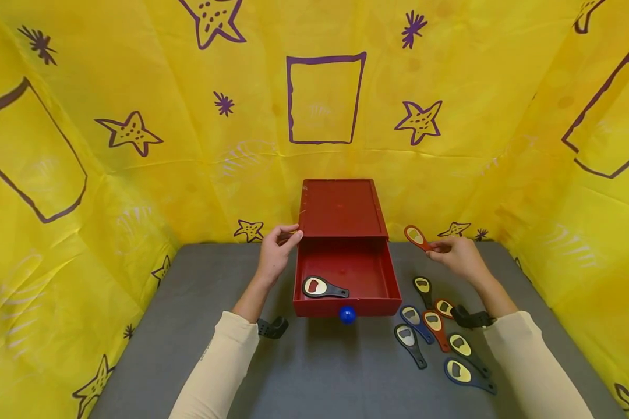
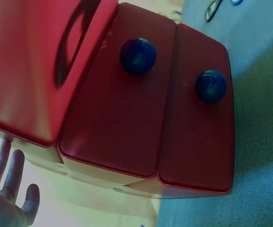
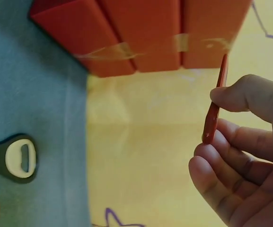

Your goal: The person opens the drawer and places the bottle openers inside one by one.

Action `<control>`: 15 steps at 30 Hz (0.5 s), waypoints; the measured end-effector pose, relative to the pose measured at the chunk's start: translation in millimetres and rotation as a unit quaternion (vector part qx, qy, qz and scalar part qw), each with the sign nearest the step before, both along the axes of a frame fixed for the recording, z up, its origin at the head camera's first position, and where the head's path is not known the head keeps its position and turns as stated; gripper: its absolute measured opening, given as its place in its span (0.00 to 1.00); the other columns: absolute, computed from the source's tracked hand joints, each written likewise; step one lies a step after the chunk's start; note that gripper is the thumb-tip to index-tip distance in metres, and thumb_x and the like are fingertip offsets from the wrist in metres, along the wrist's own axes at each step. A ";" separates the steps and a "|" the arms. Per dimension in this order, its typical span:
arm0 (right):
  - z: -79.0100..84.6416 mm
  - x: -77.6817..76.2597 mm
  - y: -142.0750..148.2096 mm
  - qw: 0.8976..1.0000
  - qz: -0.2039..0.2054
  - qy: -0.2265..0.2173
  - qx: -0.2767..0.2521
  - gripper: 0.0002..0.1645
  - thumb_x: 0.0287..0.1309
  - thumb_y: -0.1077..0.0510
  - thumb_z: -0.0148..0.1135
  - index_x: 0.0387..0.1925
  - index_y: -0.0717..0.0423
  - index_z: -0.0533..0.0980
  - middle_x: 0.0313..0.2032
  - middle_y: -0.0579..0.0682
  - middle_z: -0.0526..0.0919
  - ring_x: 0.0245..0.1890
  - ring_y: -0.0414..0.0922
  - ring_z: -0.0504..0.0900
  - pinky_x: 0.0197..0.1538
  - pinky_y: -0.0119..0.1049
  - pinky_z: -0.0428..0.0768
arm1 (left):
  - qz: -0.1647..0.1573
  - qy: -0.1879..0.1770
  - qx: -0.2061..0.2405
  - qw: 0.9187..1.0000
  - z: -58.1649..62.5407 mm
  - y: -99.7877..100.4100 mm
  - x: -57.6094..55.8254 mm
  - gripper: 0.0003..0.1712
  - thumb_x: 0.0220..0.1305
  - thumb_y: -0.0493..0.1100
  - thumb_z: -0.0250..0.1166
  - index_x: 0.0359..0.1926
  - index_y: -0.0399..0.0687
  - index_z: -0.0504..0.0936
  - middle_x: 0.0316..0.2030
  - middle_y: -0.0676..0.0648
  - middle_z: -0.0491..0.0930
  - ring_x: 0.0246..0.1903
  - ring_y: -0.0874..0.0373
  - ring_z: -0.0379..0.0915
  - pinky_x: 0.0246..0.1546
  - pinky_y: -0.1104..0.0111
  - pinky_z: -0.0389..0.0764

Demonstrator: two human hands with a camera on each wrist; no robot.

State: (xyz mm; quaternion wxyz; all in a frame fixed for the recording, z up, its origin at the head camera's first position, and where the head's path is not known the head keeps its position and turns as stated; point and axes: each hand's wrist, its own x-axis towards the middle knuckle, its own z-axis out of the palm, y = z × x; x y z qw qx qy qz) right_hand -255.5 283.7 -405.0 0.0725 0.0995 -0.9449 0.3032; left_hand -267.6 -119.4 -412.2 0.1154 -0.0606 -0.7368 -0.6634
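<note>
Between thumb and fingers, my right hand (image 1: 460, 256) pinches a red bottle opener (image 1: 415, 236) by its handle, to the right of a red drawer unit (image 1: 340, 206). In the right wrist view the red opener (image 3: 215, 104) is seen edge-on. My left hand (image 1: 276, 251) touches the unit's left side near the top front corner; its fingers (image 2: 16, 172) look fairly straight in the left wrist view. The top drawer (image 1: 367, 270) is pulled out, and a black bottle opener (image 1: 325, 287) lies inside near its front. A blue knob (image 1: 347, 315) is on the drawer's front.
Several bottle openers in black, blue and red, such as a blue one (image 1: 466, 372), lie on the grey table (image 1: 199, 349) at the right. Two lower drawers with blue knobs (image 2: 211, 86) are closed. Yellow patterned cloth (image 1: 178, 192) surrounds the table's back and sides.
</note>
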 end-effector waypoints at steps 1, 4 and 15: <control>2.9 0.6 -0.9 1.000 0.000 0.002 -0.001 0.15 0.55 0.60 0.69 0.39 0.70 0.82 0.31 0.61 0.86 0.31 0.51 0.82 0.30 0.31 0.77 | 0.000 0.001 0.001 1.000 0.0 0.0 -0.3 0.18 0.64 0.41 0.66 0.52 0.37 0.80 0.51 0.37 0.81 0.46 0.53 0.76 0.43 0.79 0.77; 11.7 2.8 -4.1 1.000 0.000 0.004 -0.009 0.15 0.56 0.60 0.68 0.39 0.71 0.82 0.31 0.61 0.86 0.31 0.52 0.82 0.30 0.30 0.76 | -0.001 -0.002 0.001 1.000 -0.3 -0.4 -0.7 0.18 0.64 0.41 0.66 0.52 0.37 0.80 0.51 0.37 0.81 0.46 0.54 0.76 0.42 0.79 0.77; 41.8 11.0 -19.7 0.998 0.002 0.053 -0.025 0.15 0.55 0.60 0.69 0.39 0.71 0.82 0.32 0.64 0.86 0.33 0.56 0.83 0.30 0.26 0.76 | -0.001 -0.006 0.003 1.000 0.1 -0.8 0.0 0.18 0.64 0.41 0.66 0.52 0.38 0.80 0.50 0.37 0.81 0.46 0.53 0.76 0.43 0.79 0.77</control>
